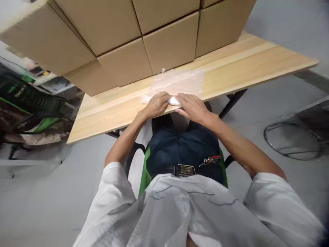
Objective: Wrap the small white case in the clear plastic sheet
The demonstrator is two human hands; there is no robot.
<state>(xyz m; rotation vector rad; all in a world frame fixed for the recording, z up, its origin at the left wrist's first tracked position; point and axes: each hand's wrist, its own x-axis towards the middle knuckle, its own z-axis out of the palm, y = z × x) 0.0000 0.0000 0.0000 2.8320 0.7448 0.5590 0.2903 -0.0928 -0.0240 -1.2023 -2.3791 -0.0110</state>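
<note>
A thin, translucent pinkish plastic sheet (pixel 180 81) lies spread near the front edge of the wooden table. At its near edge sits a small white bundle (pixel 174 101), partly covered by my hands, so its kind cannot be made out. My left hand (pixel 158 104) curls its fingers over the bundle's left end. From the right, my right hand (pixel 193 107) presses its fingers on the other end, with the thumb lower at the table edge. Both hands are closed on the bundle, and a corner of the sheet shows beside the left one.
Stacked cardboard boxes (pixel 169 43) stand along the back of the wooden table (pixel 257 65), just beyond the sheet. I sit on a green chair (pixel 144 173) close to the table. A round metal frame (pixel 293 140) is on the floor at right; cluttered shelving (pixel 55 84) is at left.
</note>
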